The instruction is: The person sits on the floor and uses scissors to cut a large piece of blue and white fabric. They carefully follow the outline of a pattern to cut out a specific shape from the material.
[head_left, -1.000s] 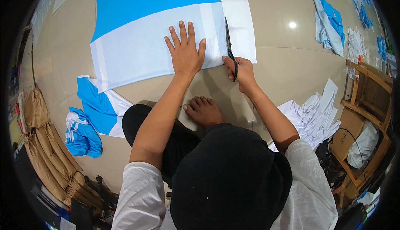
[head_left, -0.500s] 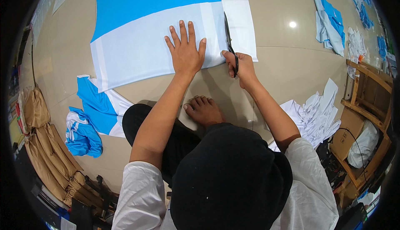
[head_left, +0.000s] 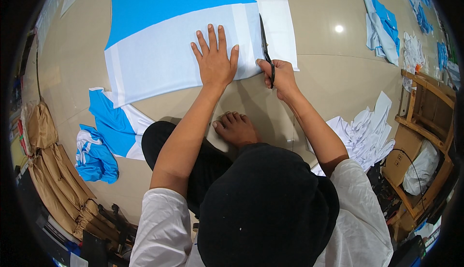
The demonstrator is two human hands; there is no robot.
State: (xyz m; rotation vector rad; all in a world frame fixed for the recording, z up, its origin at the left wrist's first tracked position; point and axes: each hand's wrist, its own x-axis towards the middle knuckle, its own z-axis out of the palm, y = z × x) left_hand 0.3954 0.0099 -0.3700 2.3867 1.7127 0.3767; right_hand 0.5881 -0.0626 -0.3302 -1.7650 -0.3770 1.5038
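Note:
My left hand (head_left: 216, 65) lies spread on a large fabric piece (head_left: 159, 66), pale blue-white below a bright blue band, near the top centre. A white layer (head_left: 279, 25) shows beyond its right edge. In my right hand (head_left: 282, 81) are black scissors (head_left: 265, 44), blades pointing away from me along that right edge, over the white layer. Whether the blades are parted is hard to tell. My bare foot (head_left: 237, 130) rests on the floor below the fabric.
Blue-white garment pieces (head_left: 113, 126) lie at the left, others (head_left: 382, 27) at the upper right. A white cloth heap (head_left: 362, 136) lies beside my right forearm. A wooden frame (head_left: 425, 124) with cardboard (head_left: 403, 155) stands far right, brown draped material (head_left: 53, 180) far left.
My right hand and the scissors have shifted slightly up the fabric's right edge, away from me. My left hand has stayed in place.

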